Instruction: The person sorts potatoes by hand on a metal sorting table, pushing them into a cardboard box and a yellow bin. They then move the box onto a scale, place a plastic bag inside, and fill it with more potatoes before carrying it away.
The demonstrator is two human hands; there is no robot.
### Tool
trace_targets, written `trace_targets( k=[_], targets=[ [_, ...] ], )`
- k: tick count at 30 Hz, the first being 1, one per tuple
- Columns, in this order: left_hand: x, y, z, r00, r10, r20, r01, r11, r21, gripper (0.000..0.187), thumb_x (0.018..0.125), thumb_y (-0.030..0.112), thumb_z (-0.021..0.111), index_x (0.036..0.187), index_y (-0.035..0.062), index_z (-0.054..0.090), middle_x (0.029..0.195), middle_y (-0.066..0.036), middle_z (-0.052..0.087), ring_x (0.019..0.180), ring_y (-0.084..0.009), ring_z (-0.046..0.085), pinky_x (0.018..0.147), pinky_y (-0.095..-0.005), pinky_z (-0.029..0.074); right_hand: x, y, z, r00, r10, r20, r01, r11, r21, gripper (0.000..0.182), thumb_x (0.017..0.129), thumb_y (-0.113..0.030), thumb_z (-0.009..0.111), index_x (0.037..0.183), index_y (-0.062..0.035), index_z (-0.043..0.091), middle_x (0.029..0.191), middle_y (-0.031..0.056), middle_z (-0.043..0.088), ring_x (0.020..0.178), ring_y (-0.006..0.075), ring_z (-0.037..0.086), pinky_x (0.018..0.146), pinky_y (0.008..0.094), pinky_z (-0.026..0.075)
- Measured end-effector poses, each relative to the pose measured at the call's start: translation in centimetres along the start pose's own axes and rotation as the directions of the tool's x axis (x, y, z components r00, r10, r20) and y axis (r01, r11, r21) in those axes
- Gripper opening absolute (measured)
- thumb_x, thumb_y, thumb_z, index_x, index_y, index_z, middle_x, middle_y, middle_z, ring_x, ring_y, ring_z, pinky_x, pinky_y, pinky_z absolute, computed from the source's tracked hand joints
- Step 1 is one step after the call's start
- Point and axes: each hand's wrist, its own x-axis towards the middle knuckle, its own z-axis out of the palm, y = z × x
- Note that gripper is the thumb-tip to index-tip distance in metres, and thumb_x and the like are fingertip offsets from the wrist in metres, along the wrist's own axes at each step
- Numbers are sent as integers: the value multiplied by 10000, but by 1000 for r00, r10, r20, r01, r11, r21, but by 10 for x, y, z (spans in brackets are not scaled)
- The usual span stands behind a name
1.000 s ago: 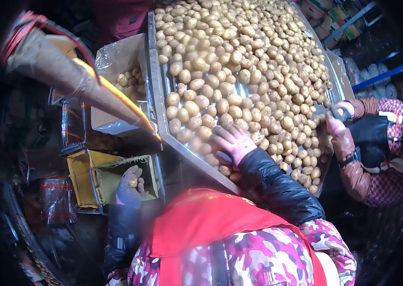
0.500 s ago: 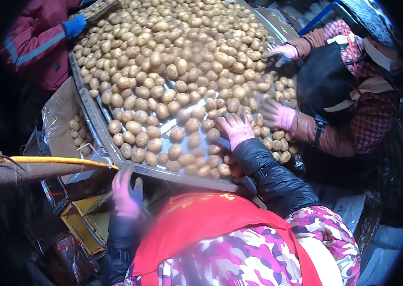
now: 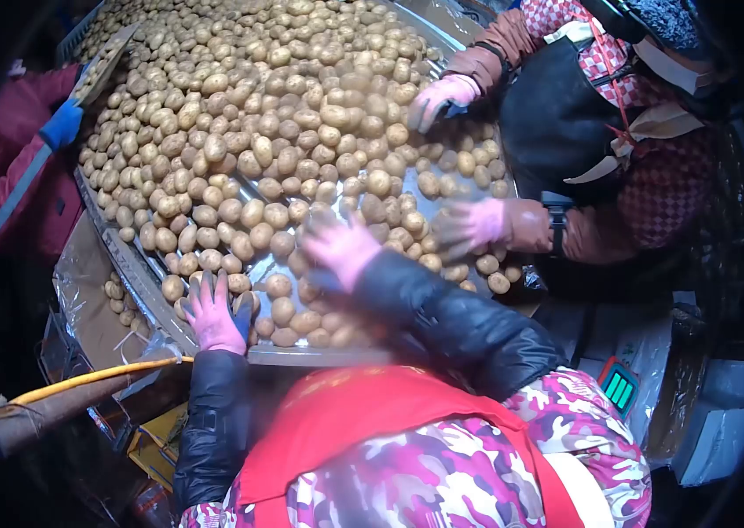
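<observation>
Many loose potatoes (image 3: 253, 213) cover a metal sorting table (image 3: 301, 355). My left hand (image 3: 216, 319), in a pink and dark glove, rests with spread fingers on potatoes at the near left edge; it is open. My right hand (image 3: 341, 251), gloved the same way, is over the potatoes near the middle of the front. Motion blurs it, but its fingers look stretched out and apart, not wrapped round a potato. Several potatoes (image 3: 306, 321) lie between my two hands on the tabletop.
At the right, a co-worker's gloved hands (image 3: 473, 224) are among the potatoes. Another person's blue glove (image 3: 62, 123) holds a potato-filled scoop-like tray (image 3: 106, 66). A box with potatoes (image 3: 90, 290), a pole with a yellow cable (image 3: 81, 392) and a green-lit display (image 3: 620, 387) stand around.
My left hand has come up from beside the table's edge onto the potatoes. My right hand has swept left across them. The view has shifted, and the right co-worker's near hand is blurred.
</observation>
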Motion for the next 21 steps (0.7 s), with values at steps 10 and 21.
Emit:
trace_targets(
  k=[10, 21],
  targets=[
    [1, 0, -3, 1000, 6, -1, -6, 1000, 10, 668, 924, 434, 712, 1512, 177, 527, 1621, -114, 415, 1523, -377, 319, 1223, -635, 224, -98, 91, -8, 719, 690, -75, -694, 711, -111, 726, 877, -446, 709, 1467, -78, 500, 1585, 222, 419, 1474, 442, 364, 1221, 611, 244],
    [2, 0, -6, 1000, 19, 21, -19, 1000, 2, 732, 894, 468, 725, 1517, 149, 509, 1616, -126, 399, 1529, -395, 295, 1187, -687, 245, 33, 58, 2, 927, 359, -105, -359, 933, 19, 702, 902, -466, 685, 1502, -152, 503, 1573, 218, 424, 1498, 443, 336, 1244, 626, 197]
  ],
)
